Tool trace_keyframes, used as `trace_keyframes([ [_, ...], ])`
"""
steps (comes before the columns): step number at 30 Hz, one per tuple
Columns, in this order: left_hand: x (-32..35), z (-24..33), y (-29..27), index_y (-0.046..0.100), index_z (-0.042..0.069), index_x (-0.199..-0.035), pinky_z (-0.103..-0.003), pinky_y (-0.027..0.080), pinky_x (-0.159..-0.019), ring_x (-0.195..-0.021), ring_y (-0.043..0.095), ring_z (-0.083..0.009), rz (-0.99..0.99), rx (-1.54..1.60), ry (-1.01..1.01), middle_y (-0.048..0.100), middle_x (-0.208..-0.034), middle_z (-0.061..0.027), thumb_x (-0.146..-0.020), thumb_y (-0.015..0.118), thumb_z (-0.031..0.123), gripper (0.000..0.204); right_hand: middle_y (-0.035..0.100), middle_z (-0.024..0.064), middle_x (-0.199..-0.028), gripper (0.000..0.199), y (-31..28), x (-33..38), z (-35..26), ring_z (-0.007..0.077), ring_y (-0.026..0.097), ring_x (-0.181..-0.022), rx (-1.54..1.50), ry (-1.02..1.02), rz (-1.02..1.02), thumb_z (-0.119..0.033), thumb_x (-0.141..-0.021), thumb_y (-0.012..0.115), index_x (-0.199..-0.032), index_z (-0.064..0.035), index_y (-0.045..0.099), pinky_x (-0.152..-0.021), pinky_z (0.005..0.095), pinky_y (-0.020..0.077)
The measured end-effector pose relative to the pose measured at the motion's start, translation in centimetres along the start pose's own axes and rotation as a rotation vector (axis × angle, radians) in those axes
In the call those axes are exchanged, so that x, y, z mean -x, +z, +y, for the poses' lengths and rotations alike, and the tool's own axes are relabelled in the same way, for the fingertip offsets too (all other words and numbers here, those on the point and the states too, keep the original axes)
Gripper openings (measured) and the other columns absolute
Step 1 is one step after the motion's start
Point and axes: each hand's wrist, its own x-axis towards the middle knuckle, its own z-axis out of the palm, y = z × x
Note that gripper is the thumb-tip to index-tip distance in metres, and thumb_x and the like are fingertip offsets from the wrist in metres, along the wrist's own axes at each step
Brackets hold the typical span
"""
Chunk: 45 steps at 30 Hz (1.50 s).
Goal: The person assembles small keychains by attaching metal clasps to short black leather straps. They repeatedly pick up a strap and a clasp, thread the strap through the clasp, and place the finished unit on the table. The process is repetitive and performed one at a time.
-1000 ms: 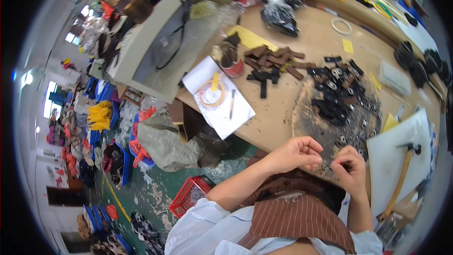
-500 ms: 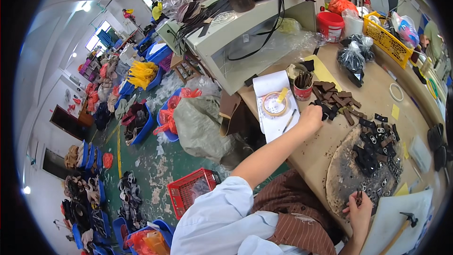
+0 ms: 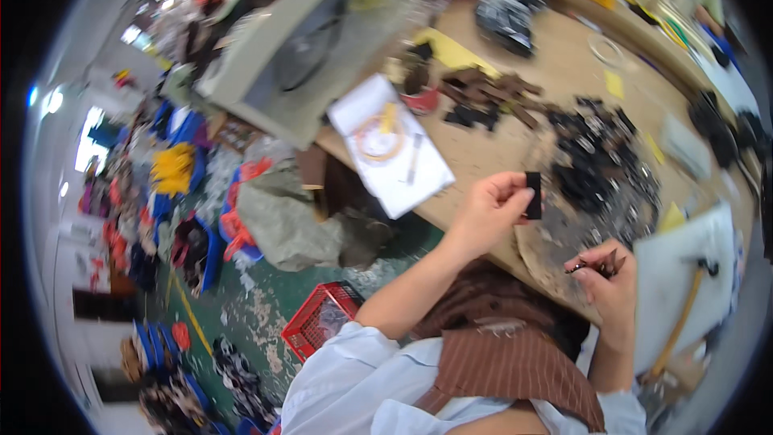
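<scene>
My left hand (image 3: 487, 213) pinches a small black strap piece (image 3: 533, 196) between thumb and fingers, held up over the table's near edge. Closed around a few small brown strap pieces (image 3: 613, 264) is my right hand (image 3: 608, 274), a little nearer to me; a dark shiny bit sticks out at its fingertips, too blurred to name. Just beyond both hands a round board (image 3: 555, 246) carries a heap of black straps and small metal buckles (image 3: 596, 153). Farther left lie a pile of brown strap pieces (image 3: 487, 89) and several black ones (image 3: 473, 116).
A notepad (image 3: 419, 169) with a tape roll and a pen lies at the left, beside a red tin (image 3: 423, 102). At the right a hammer (image 3: 680, 322) rests on a white slab (image 3: 713, 234). A red basket (image 3: 294, 334) stands on the floor.
My left hand has come back from the strap pile toward me, now with a black strap piece in it. My right hand has lifted off the board's near edge. The view has turned.
</scene>
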Motion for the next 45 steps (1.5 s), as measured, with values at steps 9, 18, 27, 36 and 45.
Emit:
trace_keyframes([
  [9,2.9,1.6,5.1,0.052,-0.005,-0.112,-0.024,0.050,-0.073,-0.086,0.059,-0.0094,-0.079,0.010,0.047,0.063,-0.098,-0.0084,-0.090,0.049,0.004,0.024,0.063,0.0134,-0.088,0.022,0.3,-1.7,0.3,0.0075,0.056,-0.059,-0.130,-0.346,-0.031,0.011,-0.071,0.065,-0.090,-0.0006,0.064,-0.046,0.0166,0.0418],
  [18,3.5,0.9,4.9,0.049,-0.004,-0.119,-0.026,0.050,-0.081,-0.092,0.060,-0.0137,-0.114,-0.089,0.023,0.061,-0.105,-0.0121,-0.091,0.046,0.002,0.029,0.064,0.0077,-0.086,0.018,0.1,-1.1,-0.9,0.0066,0.055,-0.063,0.085,-0.283,-0.016,0.008,-0.072,0.067,-0.086,-0.0036,0.065,-0.054,0.0174,0.0400],
  [27,4.4,-0.2,5.0,0.053,-0.003,-0.115,-0.024,0.051,-0.077,-0.090,0.060,-0.0116,-0.092,-0.053,-0.056,0.062,-0.101,-0.0067,-0.091,0.048,0.005,0.026,0.062,0.0041,-0.078,0.019,-0.4,-1.3,-0.1,0.0059,0.053,-0.060,0.298,-0.331,-0.043,0.000,-0.067,0.074,-0.083,-0.0053,0.066,-0.050,0.0182,0.0377],
  [36,4.8,-1.0,4.9,0.056,-0.004,-0.111,-0.024,0.051,-0.076,-0.087,0.060,-0.0107,-0.129,-0.057,-0.059,0.062,-0.100,-0.0081,-0.091,0.049,0.005,0.023,0.059,0.0025,-0.076,0.017,-0.3,-0.8,0.6,0.0054,0.051,-0.060,0.230,-0.343,-0.016,0.002,-0.066,0.074,-0.079,-0.0047,0.066,-0.051,0.0187,0.0371],
  [45,5.2,-1.9,5.0,0.059,-0.002,-0.108,-0.022,0.050,-0.069,-0.077,0.061,-0.0080,-0.090,-0.149,0.111,0.066,-0.088,-0.0081,-0.085,0.058,0.004,0.024,0.057,0.0005,-0.079,0.017,0.1,-0.3,1.1,0.0027,0.047,-0.062,0.076,-0.207,0.013,0.003,-0.068,0.072,-0.081,-0.0037,0.065,-0.054,0.0173,0.0360],
])
